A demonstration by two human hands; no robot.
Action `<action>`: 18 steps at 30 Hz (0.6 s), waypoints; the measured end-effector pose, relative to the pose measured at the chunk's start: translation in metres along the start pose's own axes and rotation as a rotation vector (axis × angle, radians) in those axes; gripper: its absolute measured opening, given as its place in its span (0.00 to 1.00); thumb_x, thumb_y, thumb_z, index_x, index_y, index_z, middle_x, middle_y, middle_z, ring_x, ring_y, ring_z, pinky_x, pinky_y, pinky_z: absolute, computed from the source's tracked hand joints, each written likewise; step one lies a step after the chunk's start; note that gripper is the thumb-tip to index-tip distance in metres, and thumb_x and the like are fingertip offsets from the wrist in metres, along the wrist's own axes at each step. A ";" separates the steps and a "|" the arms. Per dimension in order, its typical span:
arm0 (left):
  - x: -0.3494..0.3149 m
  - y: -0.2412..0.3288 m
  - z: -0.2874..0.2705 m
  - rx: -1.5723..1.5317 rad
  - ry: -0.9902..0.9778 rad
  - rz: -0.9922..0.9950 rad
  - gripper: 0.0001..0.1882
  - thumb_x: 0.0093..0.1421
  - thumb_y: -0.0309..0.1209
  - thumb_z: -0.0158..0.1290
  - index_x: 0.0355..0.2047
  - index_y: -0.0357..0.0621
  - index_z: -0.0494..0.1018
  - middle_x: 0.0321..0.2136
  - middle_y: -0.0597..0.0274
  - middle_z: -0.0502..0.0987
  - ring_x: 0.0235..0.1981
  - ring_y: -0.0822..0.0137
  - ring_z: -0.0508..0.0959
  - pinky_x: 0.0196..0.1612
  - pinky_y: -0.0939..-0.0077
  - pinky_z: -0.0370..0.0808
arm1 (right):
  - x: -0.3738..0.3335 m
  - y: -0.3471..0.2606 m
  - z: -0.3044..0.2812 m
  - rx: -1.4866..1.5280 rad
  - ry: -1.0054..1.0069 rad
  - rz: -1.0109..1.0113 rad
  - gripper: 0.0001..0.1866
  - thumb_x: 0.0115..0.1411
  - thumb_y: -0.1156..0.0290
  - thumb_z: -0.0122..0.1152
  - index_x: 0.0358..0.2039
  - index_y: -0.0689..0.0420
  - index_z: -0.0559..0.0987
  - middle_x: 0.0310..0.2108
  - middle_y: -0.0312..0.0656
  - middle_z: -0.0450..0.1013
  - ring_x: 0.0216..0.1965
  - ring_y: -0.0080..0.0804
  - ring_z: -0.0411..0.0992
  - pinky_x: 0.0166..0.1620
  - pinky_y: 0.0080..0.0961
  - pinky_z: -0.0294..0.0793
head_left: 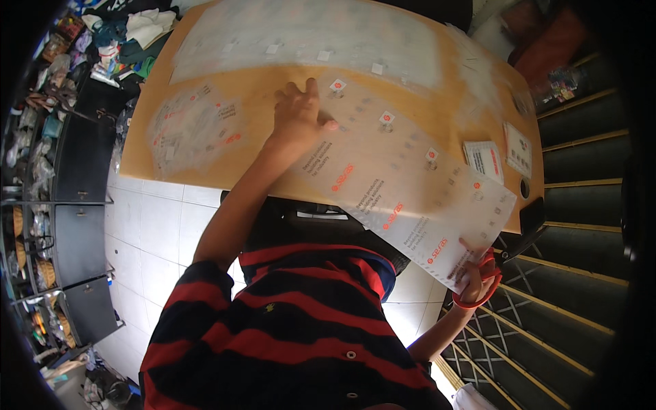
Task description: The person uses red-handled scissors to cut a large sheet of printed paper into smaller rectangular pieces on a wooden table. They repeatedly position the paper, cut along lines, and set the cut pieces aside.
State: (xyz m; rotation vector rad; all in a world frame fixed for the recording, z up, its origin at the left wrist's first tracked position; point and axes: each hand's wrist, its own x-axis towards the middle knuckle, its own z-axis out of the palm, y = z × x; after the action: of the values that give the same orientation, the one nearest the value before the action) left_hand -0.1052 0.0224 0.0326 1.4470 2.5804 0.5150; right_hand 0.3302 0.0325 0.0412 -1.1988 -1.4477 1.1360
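A long translucent plastic sheet (410,184) with rows of printed red and grey marks slants from the middle of the table down past its near edge on the right. My left hand (297,113) is at the sheet's far left end, fingers spread, thumb against the plastic. At the near right corner, my right hand (471,283) is closed around red-handled scissors (490,270); their loops circle the fingers, and the blades are hidden. That same hand touches the corner of the sheet, which hangs over the edge there.
Cut printed plastic pieces (195,130) lie loosely at the table's left. Large clear sheets (307,41) cover its far side. Small printed stacks (484,160) sit at the right. Cluttered shelves (41,171) stand left; a folding metal gate (567,273) is at right.
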 end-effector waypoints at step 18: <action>-0.063 -0.134 -0.095 -0.553 0.200 -0.340 0.32 0.54 0.31 0.65 0.56 0.40 0.63 0.35 0.53 0.78 0.28 0.71 0.76 0.27 0.78 0.70 | 0.017 0.002 0.099 -0.015 -0.081 0.141 0.07 0.59 0.78 0.62 0.34 0.59 0.71 0.26 0.37 0.75 0.20 0.14 0.65 0.21 0.16 0.63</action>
State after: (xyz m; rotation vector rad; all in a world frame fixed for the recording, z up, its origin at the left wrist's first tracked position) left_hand -0.2057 -0.1165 0.0697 0.7942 2.4522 1.2400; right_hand 0.2308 0.0403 0.0249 -1.2958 -1.4525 1.2844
